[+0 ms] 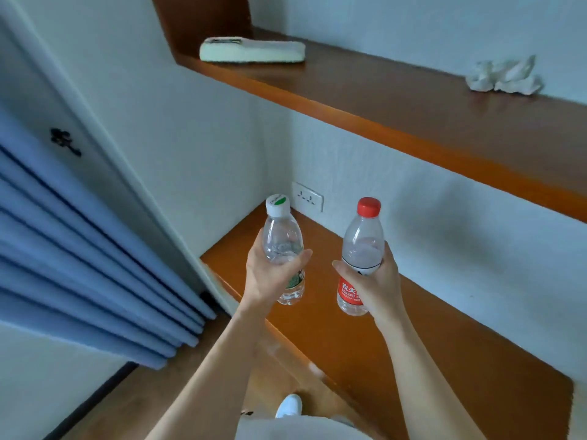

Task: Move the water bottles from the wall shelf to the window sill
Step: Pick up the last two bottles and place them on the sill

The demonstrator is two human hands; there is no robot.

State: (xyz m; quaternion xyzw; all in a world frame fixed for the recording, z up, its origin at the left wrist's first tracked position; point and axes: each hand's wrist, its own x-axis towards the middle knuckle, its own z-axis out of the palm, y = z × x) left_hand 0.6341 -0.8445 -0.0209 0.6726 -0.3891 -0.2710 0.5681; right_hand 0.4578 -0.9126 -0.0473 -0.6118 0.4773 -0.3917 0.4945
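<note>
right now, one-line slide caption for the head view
Left hand grips a white-capped bottle, right hand a red-capped bottle, over the lower wooden ledge.

Place: looked like a bedroom or hotel-type room, a lived-in domestic spot anyway.
Curtain: a pleated blue curtain (pixel 79 265) hung down the left side, reaching almost to the floor, so pretty much a window corner.
Woodwork: a glossy orange-brown shelf (pixel 413 115) ran along the wall, with a matching lower ledge (pixel 413 344) built into the corner under it.
Walls: the pale wall (pixel 444 217) had a fine texture, like wallpaper.
Power: a white wall socket (pixel 307 196) sat just above the ledge, near the corner.
Floor: wood-look floor (pixel 158 392).
Bits lying around: a folded pale cloth (pixel 252 50) and a crumpled white cloth (pixel 505 76) sat on the shelf, well apart.
</note>
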